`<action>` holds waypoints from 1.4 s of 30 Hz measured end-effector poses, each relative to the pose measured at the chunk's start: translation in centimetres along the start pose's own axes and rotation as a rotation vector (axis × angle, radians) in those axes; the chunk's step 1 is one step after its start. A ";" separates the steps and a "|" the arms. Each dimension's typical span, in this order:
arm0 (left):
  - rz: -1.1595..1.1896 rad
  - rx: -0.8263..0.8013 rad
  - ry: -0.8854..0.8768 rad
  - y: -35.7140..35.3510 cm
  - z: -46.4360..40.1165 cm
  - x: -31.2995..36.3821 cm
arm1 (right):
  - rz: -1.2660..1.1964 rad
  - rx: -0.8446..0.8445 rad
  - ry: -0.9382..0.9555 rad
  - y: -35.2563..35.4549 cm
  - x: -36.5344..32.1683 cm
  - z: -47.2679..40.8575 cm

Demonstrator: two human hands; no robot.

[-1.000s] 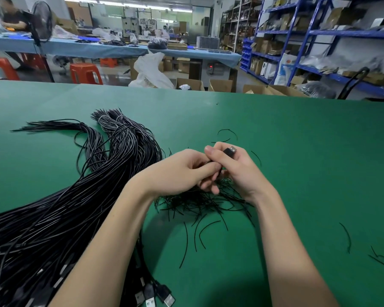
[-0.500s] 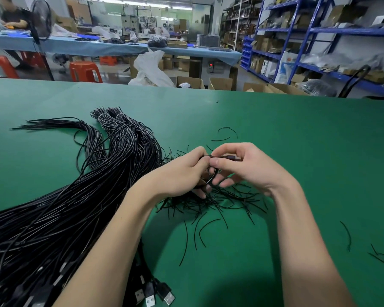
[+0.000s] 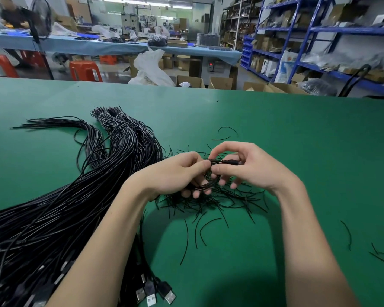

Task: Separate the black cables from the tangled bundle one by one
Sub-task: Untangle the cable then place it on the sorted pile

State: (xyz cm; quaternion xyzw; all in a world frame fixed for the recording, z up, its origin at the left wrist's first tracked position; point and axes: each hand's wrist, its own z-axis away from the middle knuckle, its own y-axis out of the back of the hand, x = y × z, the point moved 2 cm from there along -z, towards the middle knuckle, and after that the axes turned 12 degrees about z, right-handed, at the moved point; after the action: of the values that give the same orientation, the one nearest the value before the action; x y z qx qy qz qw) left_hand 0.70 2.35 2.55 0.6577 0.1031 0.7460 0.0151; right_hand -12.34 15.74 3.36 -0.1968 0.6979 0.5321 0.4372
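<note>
Since a second ago our right hand (image 3: 251, 167) has rolled flatter, so the cable end that was poking up past our fingers now lies sideways between the two hands, and the hands have slid a touch farther out over the green table (image 3: 297, 134). Right thumb and forefinger are pinched on that black cable (image 3: 225, 161) near its plug end, other fingers loosely spread. Our left hand (image 3: 175, 173) pinches the same cable right at the meeting point, and a loop of it hangs under the left fingers, just above the pile of short black wire offcuts (image 3: 220, 202).

So the grip sits right over the offcuts, with the big cable bundle (image 3: 75, 207) touching our left wrist and fanning off to the lower left. Its USB plugs (image 3: 155, 293) lie at the near edge between our forearms, and its cut tips (image 3: 111, 114) point toward the far side.

Room-wise, the right half of the table is mostly bare green, just a few stray wire scraps (image 3: 348, 235) near our right forearm and a couple more beyond the hands. The far table edge is well apart from the hands.
</note>
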 end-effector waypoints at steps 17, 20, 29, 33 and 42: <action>0.510 -0.210 0.184 -0.6 -1.1 -0.8 | -0.318 0.157 0.081 -0.6 1.3 0.1; 0.377 -0.064 0.155 -1.1 -1.5 -1.0 | -0.380 0.132 -0.030 -0.6 1.5 -0.1; -0.436 0.211 -0.120 -1.6 -2.0 -0.5 | -0.540 0.215 -0.325 -1.0 1.0 -1.4; -0.633 0.334 -0.216 -1.6 -2.0 -0.7 | -0.555 0.370 -0.322 -1.4 0.4 -1.9; -0.789 0.550 -0.309 -1.8 -2.6 -1.1 | -0.695 0.294 -0.303 -4.0 -0.1 -3.4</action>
State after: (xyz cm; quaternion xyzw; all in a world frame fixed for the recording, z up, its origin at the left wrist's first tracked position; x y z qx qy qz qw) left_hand -1.94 3.58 0.85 0.6509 0.5332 0.5227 0.1371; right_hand -10.70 11.21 1.37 -0.2758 0.5861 0.2701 0.7124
